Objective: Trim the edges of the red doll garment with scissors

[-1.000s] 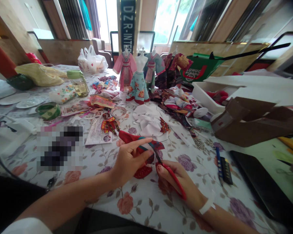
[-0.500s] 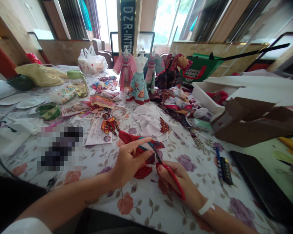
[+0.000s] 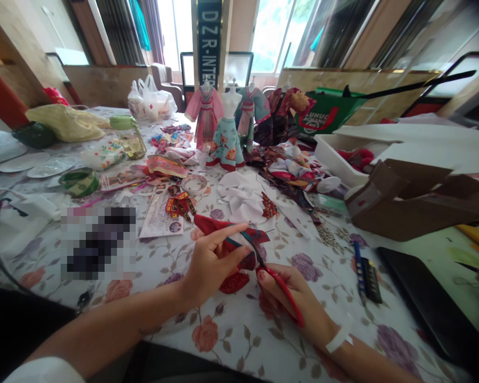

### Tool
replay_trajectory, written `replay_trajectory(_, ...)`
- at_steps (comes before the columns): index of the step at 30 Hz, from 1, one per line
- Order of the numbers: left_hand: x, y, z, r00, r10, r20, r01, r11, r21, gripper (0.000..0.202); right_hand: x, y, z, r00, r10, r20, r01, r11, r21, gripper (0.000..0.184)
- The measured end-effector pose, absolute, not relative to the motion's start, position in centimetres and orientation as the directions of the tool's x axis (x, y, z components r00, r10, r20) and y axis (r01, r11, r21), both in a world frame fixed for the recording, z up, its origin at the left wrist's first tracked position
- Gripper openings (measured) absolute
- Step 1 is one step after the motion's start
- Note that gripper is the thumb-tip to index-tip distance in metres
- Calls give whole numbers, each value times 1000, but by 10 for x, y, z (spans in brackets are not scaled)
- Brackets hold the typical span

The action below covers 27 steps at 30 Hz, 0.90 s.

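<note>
My left hand (image 3: 213,260) pinches a piece of red and blue patterned fabric (image 3: 207,225) between thumb and fingers, low over the flowered tablecloth (image 3: 175,324). My right hand (image 3: 289,292) is closed round the red handles of a pair of scissors (image 3: 290,298). The dark blades point up and left and meet the fabric's right part beside my left fingertips; how far they are parted is hard to see. A red lower part of the fabric hangs under my left hand. Just beyond lies crumpled white fabric (image 3: 241,194) with a red patterned corner.
Small dress forms in doll-size robes and a blue skirt (image 3: 225,143) stand at the back. Fabric scraps surround them. To the right are a cardboard box (image 3: 403,207), a black flat case (image 3: 419,298) and a blue pen (image 3: 358,266). Tape rolls (image 3: 80,182) and a jar (image 3: 130,141) stand left.
Almost nothing differs. The scissors and my right hand have shifted very slightly to the right, and the fabric stays in my left hand.
</note>
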<state>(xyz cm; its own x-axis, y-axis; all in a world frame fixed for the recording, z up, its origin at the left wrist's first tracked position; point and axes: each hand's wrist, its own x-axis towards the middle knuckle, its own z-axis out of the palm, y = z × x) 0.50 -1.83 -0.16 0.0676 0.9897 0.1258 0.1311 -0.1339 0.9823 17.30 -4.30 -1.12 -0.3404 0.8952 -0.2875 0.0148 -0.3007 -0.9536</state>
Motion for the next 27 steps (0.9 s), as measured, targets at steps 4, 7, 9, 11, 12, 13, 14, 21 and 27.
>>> replay_trajectory(4, 5, -18, -1, 51, 987, 154, 141, -160, 977, 37, 173, -43, -10, -341, 892, -296, 27, -305, -952, 47)
replay_trajectory(7, 5, -17, -2, 27, 981, 190, 151, -191, 970, 33, 172, -43, -9, -338, 892, -299, 24, -309, -951, 47)
replay_trajectory(9, 5, -16, -3, 13, 979, 205, 158, -205, 966, 33, 172, -42, -8, -337, 894, -297, 22, -307, -951, 48)
replay_trajectory(11, 4, -16, -3, 15, 979, 202, 161, -202, 966, 34, 172, -42, -9, -338, 893, -296, 18, -309, -951, 48)
replay_trajectory(12, 4, -16, -3, 17, 980, 196, 163, -196, 967, 34, 173, -42, -10, -339, 894, -294, 17, -306, -952, 47)
replay_trajectory(13, 4, -16, -3, 20, 982, 189, 164, -190, 968, 35, 173, -43, -10, -340, 895, -290, 18, -302, -953, 47)
replay_trajectory(14, 4, -17, -3, 20, 983, 184, 165, -185, 969, 36, 173, -43, -11, -341, 895, -287, 19, -299, -954, 47)
replay_trajectory(21, 4, -18, -1, 20, 986, 165, 155, -166, 974, 37, 173, -44, -11, -333, 896, -293, 12, -307, -952, 46)
replay_trajectory(27, 3, -18, -1, 20, 987, 158, 155, -159, 975, 37, 173, -43, -11, -343, 892, -294, -6, -315, -949, 46)
